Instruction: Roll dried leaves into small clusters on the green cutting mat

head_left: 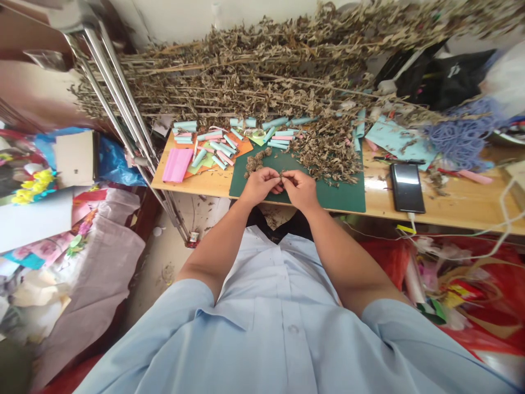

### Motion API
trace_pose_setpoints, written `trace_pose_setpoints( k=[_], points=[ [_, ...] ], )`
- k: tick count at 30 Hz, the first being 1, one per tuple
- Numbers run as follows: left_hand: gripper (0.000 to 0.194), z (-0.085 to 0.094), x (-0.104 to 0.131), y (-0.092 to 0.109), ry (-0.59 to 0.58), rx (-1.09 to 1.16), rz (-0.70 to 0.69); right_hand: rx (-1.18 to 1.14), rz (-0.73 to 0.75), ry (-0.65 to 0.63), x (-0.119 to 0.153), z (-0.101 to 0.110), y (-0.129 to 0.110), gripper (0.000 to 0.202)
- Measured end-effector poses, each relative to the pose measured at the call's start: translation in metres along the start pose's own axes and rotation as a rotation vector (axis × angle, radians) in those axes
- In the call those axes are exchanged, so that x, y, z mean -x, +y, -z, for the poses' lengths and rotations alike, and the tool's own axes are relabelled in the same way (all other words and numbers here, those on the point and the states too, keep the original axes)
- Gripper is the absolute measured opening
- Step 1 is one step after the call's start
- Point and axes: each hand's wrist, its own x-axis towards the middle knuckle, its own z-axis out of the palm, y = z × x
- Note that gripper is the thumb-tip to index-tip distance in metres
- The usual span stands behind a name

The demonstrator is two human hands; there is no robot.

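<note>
Both hands meet over the front of a dark green mat (344,198) on the wooden table. My left hand (262,185) is closed, its thumb and fingers pinched together. Against it, my right hand (299,189) pinches too, fingertips touching a tiny dark bit, seemingly dried leaf, between the hands. Just beyond my left hand lies a small clump of dried leaf (257,161). A larger heap of loose dried leaves (328,153) spreads over the mat behind my right hand.
Bundles of dried leafy stems (246,71) fill the table's back. Blue and pink paper rolls (221,149) lie left of the mat, beside a pink paper stack (178,165). A phone (407,187) with a cable lies right. Metal tripod legs (118,93) stand at the left.
</note>
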Motion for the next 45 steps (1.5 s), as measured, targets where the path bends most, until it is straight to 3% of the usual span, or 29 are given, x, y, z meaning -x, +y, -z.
trace_pose_setpoints(
  k=[45],
  points=[
    [0.02, 0.001, 0.0005, -0.0022, 0.01, 0.026, -0.007, 0.013, -0.012, -0.002, 0.0009, 0.0008, -0.001, 0.019]
  ],
)
